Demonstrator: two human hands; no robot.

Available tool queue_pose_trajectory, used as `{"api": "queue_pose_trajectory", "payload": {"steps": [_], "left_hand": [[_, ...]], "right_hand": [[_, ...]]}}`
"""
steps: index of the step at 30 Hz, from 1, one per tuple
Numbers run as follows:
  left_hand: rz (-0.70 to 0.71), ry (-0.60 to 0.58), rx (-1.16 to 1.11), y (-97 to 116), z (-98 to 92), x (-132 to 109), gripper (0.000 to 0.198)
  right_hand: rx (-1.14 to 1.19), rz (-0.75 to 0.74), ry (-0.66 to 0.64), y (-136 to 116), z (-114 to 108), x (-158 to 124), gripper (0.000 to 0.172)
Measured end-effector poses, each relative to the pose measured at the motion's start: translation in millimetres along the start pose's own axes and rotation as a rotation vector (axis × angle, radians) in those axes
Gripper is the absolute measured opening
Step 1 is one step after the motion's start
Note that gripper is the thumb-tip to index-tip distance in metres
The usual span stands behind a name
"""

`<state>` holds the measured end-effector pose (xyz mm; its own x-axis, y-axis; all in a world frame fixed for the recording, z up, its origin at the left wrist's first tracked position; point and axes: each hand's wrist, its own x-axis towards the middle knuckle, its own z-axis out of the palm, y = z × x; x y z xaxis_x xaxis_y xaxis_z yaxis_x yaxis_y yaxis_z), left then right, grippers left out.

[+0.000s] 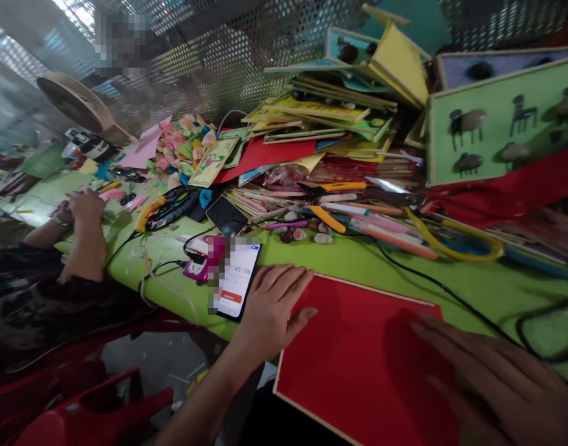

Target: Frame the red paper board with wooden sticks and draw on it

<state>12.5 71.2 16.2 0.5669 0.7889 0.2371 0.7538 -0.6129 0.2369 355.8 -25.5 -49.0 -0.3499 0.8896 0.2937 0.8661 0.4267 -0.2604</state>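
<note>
Red board: a flat, rectangular red panel (349,353) lies at the near edge of the green desk (367,263), partly overhanging it.
Left hand: the person's left hand (277,297) is open, fingers together, resting on the board's upper left corner, gripping nothing.
Right hand: the right hand (502,371) is spread open over the board's right side, apparently holding nothing; whether it touches, I cannot tell.
Progress: pale strips line the upper and lower-left edges; the visible red face is bare, unlike the green framed panel (492,133) bearing dark animal figures behind, so decoration seems undone.
Hidden: the board's right edge is covered, its lower end cut off; the right hand is blurred.
</note>
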Motion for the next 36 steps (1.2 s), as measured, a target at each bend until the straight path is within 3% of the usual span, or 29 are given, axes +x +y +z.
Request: {"api": "queue_pose_trajectory", "payload": {"steps": [6,12,19,29,36], "left_hand": [[0.045,-0.117,-0.005,-1,0.1,0,0.057],[0.056,-0.135,0.014,-1,-0.2,4,0.055],[0.075,-0.114,0.02,-3,1.2,5,0.053],[0.049,-0.125,0.003,0,1.7,5,0.053],[0.04,-0.155,0.012,1,1.2,5,0.059]], "right_hand": [[-0.014,-0.067,0.001,-7,-6,10,0.069],[0.001,-0.042,0.008,-14,-16,20,0.061],[-0.103,0.042,0.017,-15,-10,17,0.068],[-0.138,0.008,-0.023,-20,-9,28,0.07],[-0.141,-0.028,-0.031,-13,2,18,0.069]]}}
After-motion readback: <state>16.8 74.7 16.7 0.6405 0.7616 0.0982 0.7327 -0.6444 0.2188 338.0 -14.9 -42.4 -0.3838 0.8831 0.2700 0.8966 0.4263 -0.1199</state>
